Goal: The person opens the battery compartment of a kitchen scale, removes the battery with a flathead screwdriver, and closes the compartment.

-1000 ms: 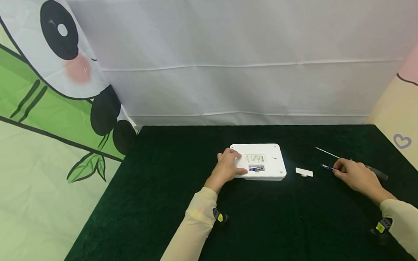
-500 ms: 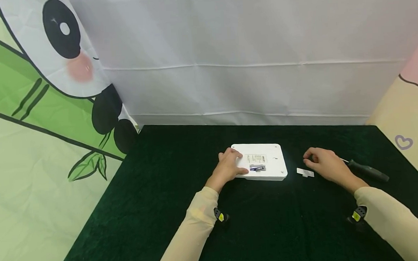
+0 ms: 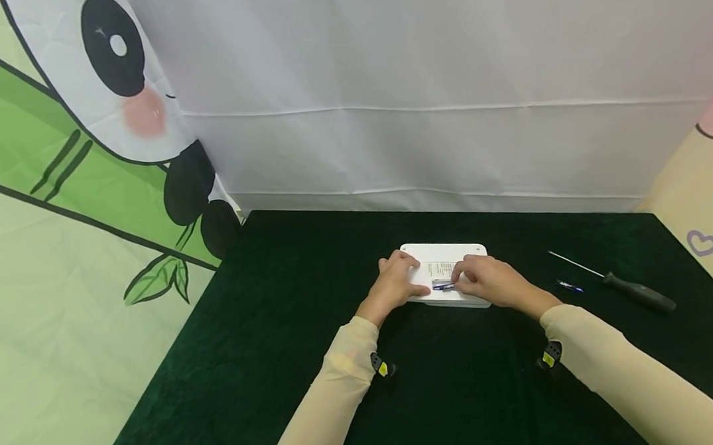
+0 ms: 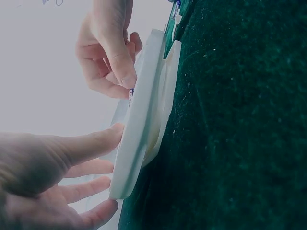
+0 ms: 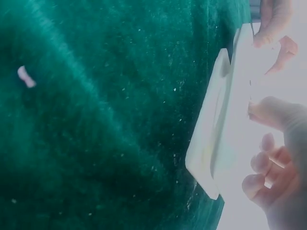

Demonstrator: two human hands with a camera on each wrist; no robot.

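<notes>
Dark green cloth (image 3: 459, 377), white backdrop (image 3: 417, 113). The left hand (image 3: 391, 284), fingers extended, rests against a white device (image 3: 444, 250) lying beneath both hands; the right hand (image 3: 493, 279), fingers bent, pinches a small battery (image 4: 131, 95).

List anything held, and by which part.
The left hand steadies the white device by its left end; whether the right hand holds anything at the compartment is unclear.

The head view looks forward and down over the table (image 3: 447, 384) from above. Both wrist views, close, low and turned sideways, share the white device (image 4: 140, 115), left hand (image 3: 390, 286) and right hand (image 3: 492, 281).
</notes>
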